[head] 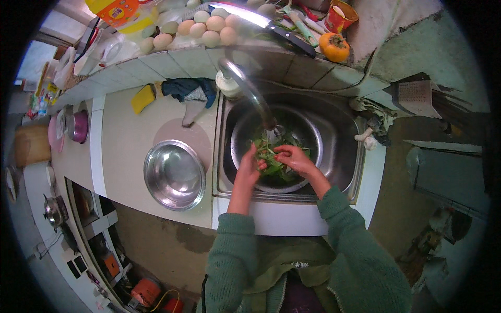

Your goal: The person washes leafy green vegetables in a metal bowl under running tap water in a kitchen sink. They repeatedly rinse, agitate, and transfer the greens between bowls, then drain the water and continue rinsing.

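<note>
Both of my hands are over a round metal basin [319, 146] that sits inside the stainless steel sink [340, 144]. A bunch of leafy greens [276, 170] hangs between them, and more leaves lie in the basin below. My left hand [250, 163] cups the greens from the left, its thumb pointing up. With bent fingers, my right hand [296, 158] pinches stems from the right side. Just above, the curved metal tap [254, 96] points down, and what looks like water comes from its mouth onto the leaves. My palms are partly hidden.
Left of the sink, a shiny metal bowl [174, 176] stands on the counter. Behind it lie a yellow sponge [143, 99] and a dark cloth [190, 90]. The tiled ledge holds several eggs [215, 24], a black-handled knife [291, 38] and an orange persimmon [334, 47].
</note>
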{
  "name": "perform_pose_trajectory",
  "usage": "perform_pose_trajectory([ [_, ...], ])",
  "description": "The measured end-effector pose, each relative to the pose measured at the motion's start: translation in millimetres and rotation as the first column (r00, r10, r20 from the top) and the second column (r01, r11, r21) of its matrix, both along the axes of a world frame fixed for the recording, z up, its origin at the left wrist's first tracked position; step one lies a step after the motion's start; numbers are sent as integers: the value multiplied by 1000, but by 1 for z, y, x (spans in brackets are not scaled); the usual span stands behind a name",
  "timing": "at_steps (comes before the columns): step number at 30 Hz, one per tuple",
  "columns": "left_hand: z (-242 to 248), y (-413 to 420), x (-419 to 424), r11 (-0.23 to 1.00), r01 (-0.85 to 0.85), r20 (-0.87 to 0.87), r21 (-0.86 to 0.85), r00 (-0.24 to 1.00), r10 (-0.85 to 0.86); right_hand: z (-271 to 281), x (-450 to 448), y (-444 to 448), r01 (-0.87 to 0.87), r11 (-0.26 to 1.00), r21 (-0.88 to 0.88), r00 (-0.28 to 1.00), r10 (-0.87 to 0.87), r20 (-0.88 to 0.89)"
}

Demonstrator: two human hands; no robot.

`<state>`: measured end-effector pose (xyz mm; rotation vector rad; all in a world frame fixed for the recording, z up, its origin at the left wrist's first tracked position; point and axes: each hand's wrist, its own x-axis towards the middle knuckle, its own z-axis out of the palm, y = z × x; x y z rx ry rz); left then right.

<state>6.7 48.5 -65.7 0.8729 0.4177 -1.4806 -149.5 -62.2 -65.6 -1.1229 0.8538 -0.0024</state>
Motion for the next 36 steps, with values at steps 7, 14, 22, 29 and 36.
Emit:
perform_pose_trajectory([
  [7,-16,14,5,939,41,533,343,814,-230,13,-7,-23,200,975,-96,976,-206,-64],
  [14,-6,-1,-5,945,197,487,262,818,-306,13,-12,-22,249,967,-52,968,-248,35],
  [22,-14,-16,-30,988,-101,313,116,948,60,32,-12,-2,104,971,-214,990,-122,-72],
  [29,3,-21,-30,998,-45,137,-36,989,49,24,-27,7,195,980,-45,978,-198,-67],
  [36,-16,-19,-27,985,-18,374,172,926,-48,-5,-40,0,-198,976,-86,979,193,-60],
])
